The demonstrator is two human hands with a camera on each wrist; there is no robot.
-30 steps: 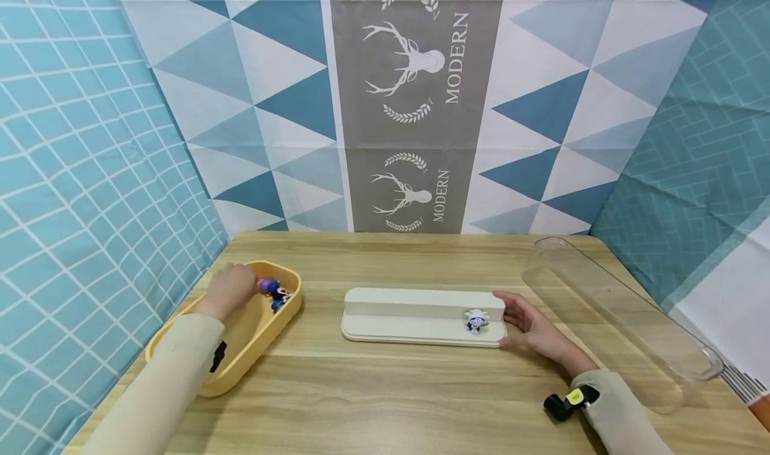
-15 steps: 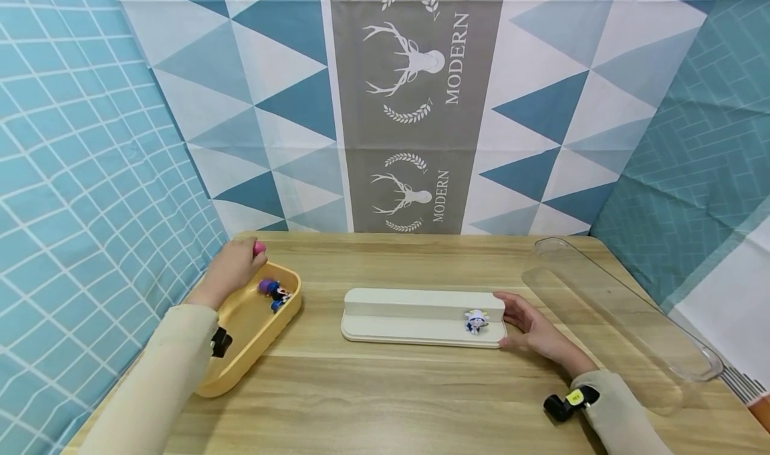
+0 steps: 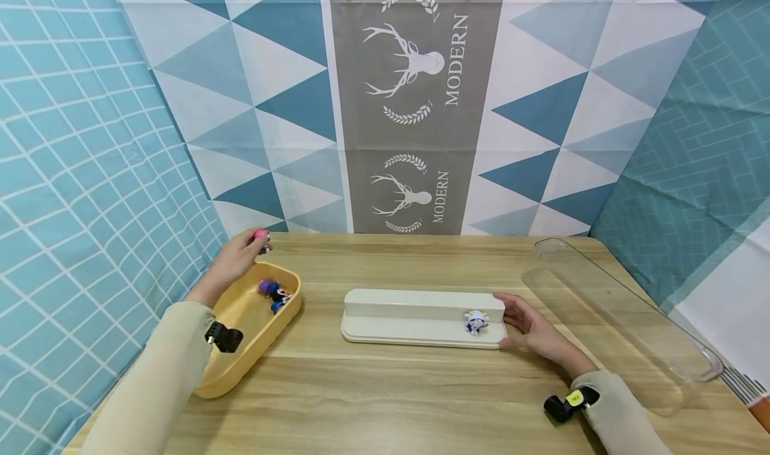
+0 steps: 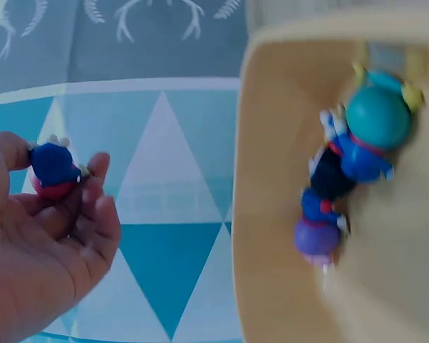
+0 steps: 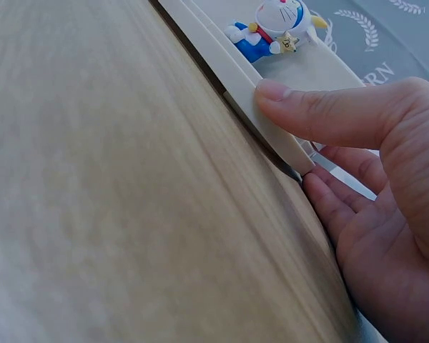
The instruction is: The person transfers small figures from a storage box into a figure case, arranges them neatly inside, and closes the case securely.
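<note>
Over the far end of the yellow tray (image 3: 255, 360), my left hand (image 3: 231, 262) pinches a small figurine (image 4: 51, 168) with a pink head and blue body between thumb and fingers. Lying in the tray are several more figurines, among them one with a teal head (image 4: 379, 118) and one with a purple head (image 4: 317, 237). My right hand (image 3: 537, 333) grips the right end of a cream stepped display stand (image 3: 403, 331), thumb on its front edge and fingers round the end. On the stand's lower step, near that hand, is a white-and-blue cat figurine (image 3: 476, 322) with yellow horns.
A long clear plastic cover (image 3: 622, 305) lies slantwise on the right of the wooden table (image 3: 385, 401). Patterned cloth (image 3: 415, 107) hangs behind the table, and blue checked cloth (image 3: 78, 174) rises close by the tray on the left.
My left hand has come up out of the tray and moved toward its far end, bringing the pink-headed figurine with it. My right hand and the stand look unmoved.
</note>
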